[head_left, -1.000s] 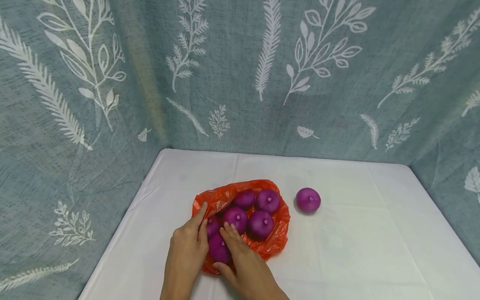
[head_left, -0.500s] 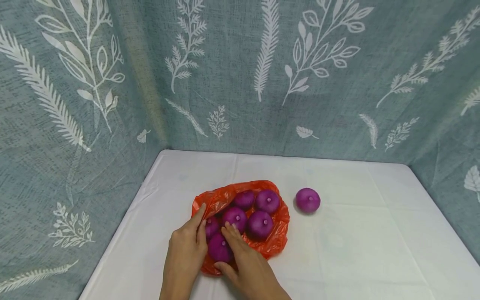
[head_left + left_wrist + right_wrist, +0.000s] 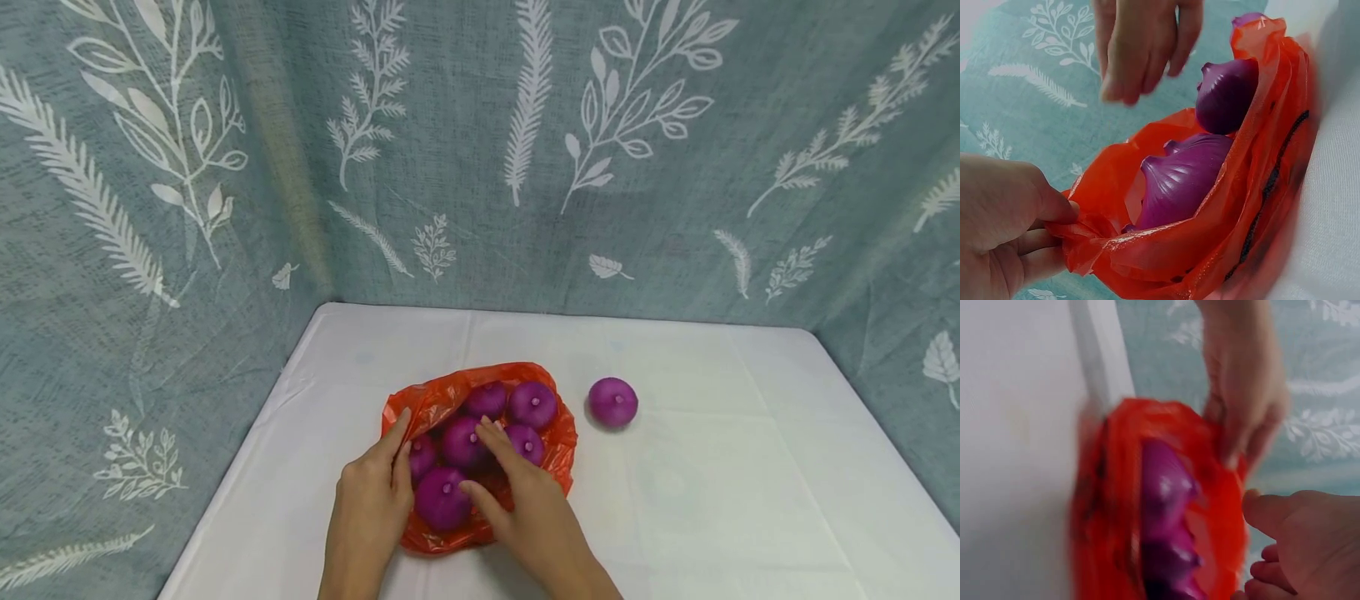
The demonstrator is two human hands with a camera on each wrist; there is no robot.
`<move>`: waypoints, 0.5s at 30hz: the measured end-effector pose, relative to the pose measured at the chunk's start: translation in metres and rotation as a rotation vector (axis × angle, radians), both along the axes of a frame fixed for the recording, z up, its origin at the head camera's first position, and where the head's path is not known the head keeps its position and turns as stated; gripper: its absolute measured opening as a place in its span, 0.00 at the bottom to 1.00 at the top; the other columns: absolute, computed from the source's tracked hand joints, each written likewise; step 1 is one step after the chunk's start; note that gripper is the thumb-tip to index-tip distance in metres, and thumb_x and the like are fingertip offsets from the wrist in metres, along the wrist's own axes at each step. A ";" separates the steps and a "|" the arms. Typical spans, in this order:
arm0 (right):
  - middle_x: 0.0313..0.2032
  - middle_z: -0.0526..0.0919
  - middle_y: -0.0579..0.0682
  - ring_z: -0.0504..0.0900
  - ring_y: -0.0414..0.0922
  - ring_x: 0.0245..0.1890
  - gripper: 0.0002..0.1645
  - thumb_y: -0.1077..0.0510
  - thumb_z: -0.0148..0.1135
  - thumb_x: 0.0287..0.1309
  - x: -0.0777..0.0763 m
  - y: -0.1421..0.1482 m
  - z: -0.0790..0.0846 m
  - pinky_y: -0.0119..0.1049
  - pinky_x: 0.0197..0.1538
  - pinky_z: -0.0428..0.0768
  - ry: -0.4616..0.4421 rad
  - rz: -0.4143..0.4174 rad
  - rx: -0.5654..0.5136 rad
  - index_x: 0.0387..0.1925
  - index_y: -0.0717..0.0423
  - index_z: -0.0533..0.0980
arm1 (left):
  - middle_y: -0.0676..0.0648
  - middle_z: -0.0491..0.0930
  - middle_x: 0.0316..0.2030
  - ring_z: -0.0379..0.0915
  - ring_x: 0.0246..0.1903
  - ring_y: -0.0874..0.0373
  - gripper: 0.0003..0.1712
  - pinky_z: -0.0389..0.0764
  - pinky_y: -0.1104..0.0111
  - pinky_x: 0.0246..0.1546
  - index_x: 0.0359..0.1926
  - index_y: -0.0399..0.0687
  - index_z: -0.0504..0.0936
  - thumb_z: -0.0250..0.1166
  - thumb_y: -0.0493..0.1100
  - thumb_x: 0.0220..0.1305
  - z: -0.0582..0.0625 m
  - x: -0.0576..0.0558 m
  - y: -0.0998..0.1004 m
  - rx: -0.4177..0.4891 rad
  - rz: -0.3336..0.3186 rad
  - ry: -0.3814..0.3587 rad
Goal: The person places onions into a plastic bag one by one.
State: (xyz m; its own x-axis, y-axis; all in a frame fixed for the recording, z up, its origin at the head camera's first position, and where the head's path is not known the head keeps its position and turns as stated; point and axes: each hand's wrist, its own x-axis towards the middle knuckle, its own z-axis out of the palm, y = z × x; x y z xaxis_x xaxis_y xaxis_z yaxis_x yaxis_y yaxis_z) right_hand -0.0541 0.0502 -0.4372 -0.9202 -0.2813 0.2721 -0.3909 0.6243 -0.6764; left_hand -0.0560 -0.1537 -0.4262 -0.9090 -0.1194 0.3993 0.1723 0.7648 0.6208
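Observation:
A red plastic bag (image 3: 435, 404) lies spread on the table with several purple onions inside. My left hand (image 3: 369, 500) pinches the bag's rim at the left; the left wrist view shows thumb and fingers on the gathered plastic (image 3: 1088, 237). My right hand (image 3: 536, 508) hovers over the bag's right front part, thumb and fingers apart, nothing between them. Its thumb tip is beside the front onion (image 3: 442, 498), and its fingers partly cover the onion at right (image 3: 525, 444). In the right wrist view, slightly blurred, the right hand (image 3: 1316, 544) shows relaxed fingers beside the bag.
One loose onion (image 3: 613, 402) sits on the white-covered table (image 3: 720, 483), to the right of the bag. Blue-green curtains (image 3: 465, 158) with white leaf prints stand behind the table and at both sides.
My right hand has lifted off the front onion and moved right and slightly up, showing that onion fully. The left hand keeps its hold on the rim.

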 end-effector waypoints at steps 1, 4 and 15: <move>0.78 0.67 0.41 0.70 0.44 0.75 0.42 0.42 0.71 0.69 -0.002 0.004 0.003 0.46 0.69 0.76 0.011 -0.025 -0.004 0.79 0.40 0.66 | 0.32 0.87 0.52 0.89 0.43 0.43 0.27 0.90 0.51 0.40 0.69 0.39 0.80 0.67 0.31 0.71 0.001 0.000 0.000 0.002 0.001 -0.006; 0.76 0.70 0.41 0.83 0.46 0.64 0.43 0.43 0.72 0.68 -0.008 0.016 0.010 0.45 0.68 0.78 0.060 -0.104 -0.016 0.79 0.37 0.66 | 0.33 0.87 0.53 0.89 0.42 0.44 0.27 0.90 0.52 0.40 0.70 0.40 0.79 0.66 0.31 0.72 0.002 0.000 0.001 0.009 0.008 -0.025; 0.74 0.73 0.56 0.78 0.60 0.68 0.45 0.47 0.75 0.66 -0.035 0.062 0.027 0.55 0.65 0.78 0.169 -0.300 -0.015 0.78 0.53 0.67 | 0.33 0.87 0.53 0.89 0.46 0.42 0.27 0.89 0.49 0.45 0.70 0.40 0.79 0.66 0.31 0.72 0.004 0.000 0.003 0.007 0.003 -0.035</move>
